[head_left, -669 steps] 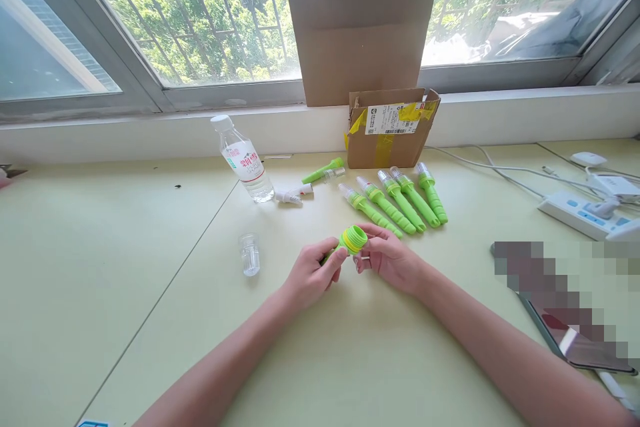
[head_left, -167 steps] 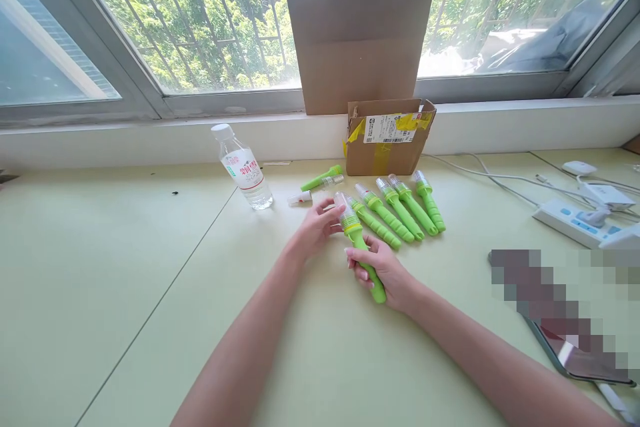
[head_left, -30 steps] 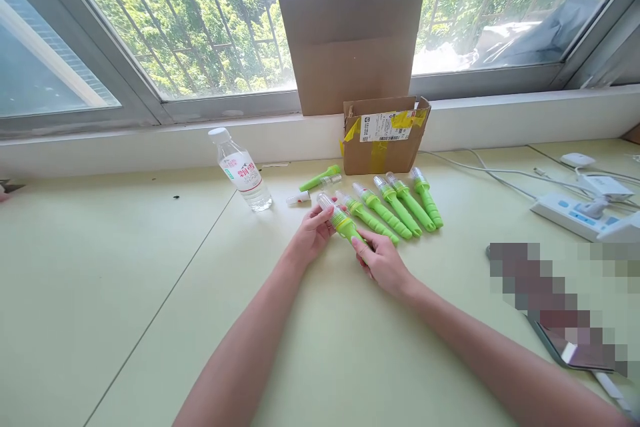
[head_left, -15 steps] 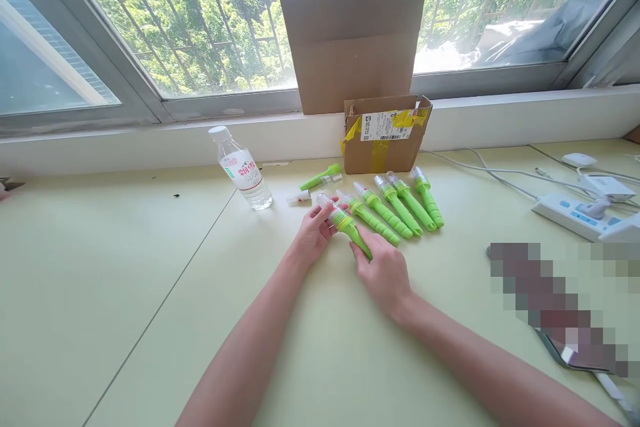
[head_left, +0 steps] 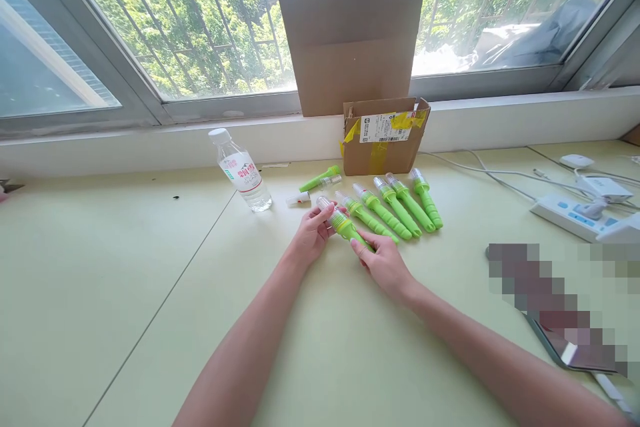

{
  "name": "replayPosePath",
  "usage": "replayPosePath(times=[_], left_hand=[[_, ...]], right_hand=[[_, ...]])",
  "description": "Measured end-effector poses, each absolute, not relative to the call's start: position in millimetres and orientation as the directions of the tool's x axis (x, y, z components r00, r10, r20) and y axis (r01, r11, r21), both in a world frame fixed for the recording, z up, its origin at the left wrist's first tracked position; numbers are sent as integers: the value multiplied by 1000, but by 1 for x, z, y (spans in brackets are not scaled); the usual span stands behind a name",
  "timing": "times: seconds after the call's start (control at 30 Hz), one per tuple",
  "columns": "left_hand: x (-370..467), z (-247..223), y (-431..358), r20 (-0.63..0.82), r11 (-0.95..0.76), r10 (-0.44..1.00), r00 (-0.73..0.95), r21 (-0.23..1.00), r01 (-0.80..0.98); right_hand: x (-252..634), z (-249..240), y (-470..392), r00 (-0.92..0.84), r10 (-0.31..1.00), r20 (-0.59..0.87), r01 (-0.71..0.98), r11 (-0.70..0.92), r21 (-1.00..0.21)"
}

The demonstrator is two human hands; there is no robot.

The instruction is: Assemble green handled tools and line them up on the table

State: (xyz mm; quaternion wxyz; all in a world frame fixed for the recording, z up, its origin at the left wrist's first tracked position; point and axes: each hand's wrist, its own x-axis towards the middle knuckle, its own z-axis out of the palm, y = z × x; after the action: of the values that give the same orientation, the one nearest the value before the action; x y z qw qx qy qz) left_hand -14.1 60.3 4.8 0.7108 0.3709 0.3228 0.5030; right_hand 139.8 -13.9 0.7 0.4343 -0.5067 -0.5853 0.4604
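Both hands hold one green tube with a clear cap (head_left: 345, 225), slanting from upper left to lower right. My left hand (head_left: 313, 233) is closed round the clear cap end. Around the green lower end, my right hand (head_left: 383, 257) has its fingers wrapped. Several similar green tubes with clear caps (head_left: 385, 211) lie side by side just right of and behind the held one. Behind my left hand are a green piece (head_left: 319, 179) with a clear cap (head_left: 331, 181) beside it, and a small clear cap with a white and red part (head_left: 299, 199).
A water bottle (head_left: 246, 175) stands left of the hands. An open cardboard box (head_left: 383, 140) is at the back by the window sill. On the right are a power strip (head_left: 570, 215), white cables and a phone (head_left: 550, 343), partly blurred out.
My right hand has shifted its grip on the green end, its fingers and wrist turning slightly. My left hand stays at the cap end.
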Motion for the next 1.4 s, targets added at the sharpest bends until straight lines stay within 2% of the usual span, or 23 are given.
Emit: replayPosePath(times=[0.13,0.23,0.3,0.37,0.43,0.53,0.73,0.97,1.13,1.4], left_hand=[[-15,4,61,-82,223,952,297,848,-481],[-16,3,61,-75,224,950,303,841,-492],[-16,4,60,-69,225,949,308,834,-504],[-15,4,60,-71,225,950,303,832,-508],[-15,4,59,-76,224,952,297,833,-505],[-14,3,59,-65,225,947,315,834,-504],[-14,0,61,-58,232,940,336,833,-503],[-13,-1,62,-78,237,944,320,836,-495],[-12,0,62,-85,235,947,311,841,-486],[-10,3,61,-85,222,953,289,849,-480]], right_hand=[[148,9,-9,-223,947,-232,-4,-239,-971],[151,10,-7,-269,918,-292,-24,-309,-951],[148,7,-8,-238,951,-199,18,-201,-979],[143,2,-12,-143,989,-28,124,-10,-992],[137,-3,-15,-48,992,113,260,122,-958],[133,-9,-18,31,964,264,413,228,-882],[137,-18,-15,45,930,364,670,242,-702],[136,-18,-15,43,933,357,792,186,-582],[139,-15,-13,30,949,313,708,201,-677],[144,-7,-11,20,997,71,489,52,-871]])
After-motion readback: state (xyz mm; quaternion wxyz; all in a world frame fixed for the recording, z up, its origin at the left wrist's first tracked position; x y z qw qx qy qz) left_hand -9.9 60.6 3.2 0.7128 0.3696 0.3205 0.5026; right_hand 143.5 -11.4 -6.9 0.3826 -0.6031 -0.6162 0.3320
